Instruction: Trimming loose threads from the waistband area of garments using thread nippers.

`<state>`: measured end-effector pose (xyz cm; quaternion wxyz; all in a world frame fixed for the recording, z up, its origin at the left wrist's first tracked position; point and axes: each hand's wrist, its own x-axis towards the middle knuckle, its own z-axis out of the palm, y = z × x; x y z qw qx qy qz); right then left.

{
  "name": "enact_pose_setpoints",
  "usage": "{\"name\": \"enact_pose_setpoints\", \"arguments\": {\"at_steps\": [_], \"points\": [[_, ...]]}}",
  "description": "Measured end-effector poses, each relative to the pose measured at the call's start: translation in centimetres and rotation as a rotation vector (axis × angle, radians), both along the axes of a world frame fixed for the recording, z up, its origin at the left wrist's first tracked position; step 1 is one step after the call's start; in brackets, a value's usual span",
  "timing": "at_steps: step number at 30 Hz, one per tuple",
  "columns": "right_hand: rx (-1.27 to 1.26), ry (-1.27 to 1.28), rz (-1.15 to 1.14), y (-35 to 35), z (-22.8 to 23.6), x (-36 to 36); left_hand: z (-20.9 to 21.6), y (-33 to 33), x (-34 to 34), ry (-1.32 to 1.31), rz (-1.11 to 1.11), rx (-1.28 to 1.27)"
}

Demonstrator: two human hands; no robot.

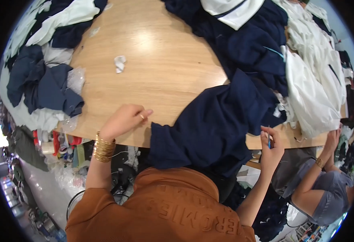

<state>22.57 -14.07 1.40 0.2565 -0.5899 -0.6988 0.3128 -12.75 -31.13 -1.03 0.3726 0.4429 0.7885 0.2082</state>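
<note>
A navy garment (209, 117) lies rumpled over the table's near edge and hangs down in front of me. My left hand (126, 120), with a ring and several gold bangles at the wrist, is just left of the garment, apart from it. Its fingers are curled together; whatever they may hold is hidden. At the garment's right side, my right hand (273, 145) is closed around a small slim tool with a blue part (269, 142), mostly covered by the fingers. The tool's exact kind cannot be made out.
More navy garments (249, 44) and white garments (312, 88) heap up on the right of the wooden table (160, 60). Dark and white clothes (58, 86) pile at left. A white scrap (120, 63) lies mid-table. Another person's arm (322, 161) is at far right.
</note>
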Motion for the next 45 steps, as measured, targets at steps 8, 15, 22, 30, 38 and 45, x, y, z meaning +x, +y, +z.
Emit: {"name": "enact_pose_setpoints", "arguments": {"at_steps": [8,15,22,30,38,45], "points": [[-0.231,0.276,0.515,-6.2,1.4,-7.0,0.2,-1.1,3.2,-0.741,0.036,-0.026],[-0.095,0.381,0.557,-9.2,0.3,-10.3,1.8,-0.3,6.6,-1.217,0.206,0.053],[-0.236,0.497,0.445,-6.6,-1.0,-9.4,2.2,3.5,6.7,-1.107,-0.17,0.062],[0.013,0.539,0.674,-2.7,6.1,-8.1,4.9,6.8,8.0,-0.2,-0.437,0.445],[0.346,0.353,0.735,2.6,10.7,-9.7,17.1,7.5,2.5,-0.471,0.062,0.757],[0.139,0.572,0.422,7.0,21.2,-6.1,25.5,9.5,-2.1,-0.291,-0.475,0.436]]}}
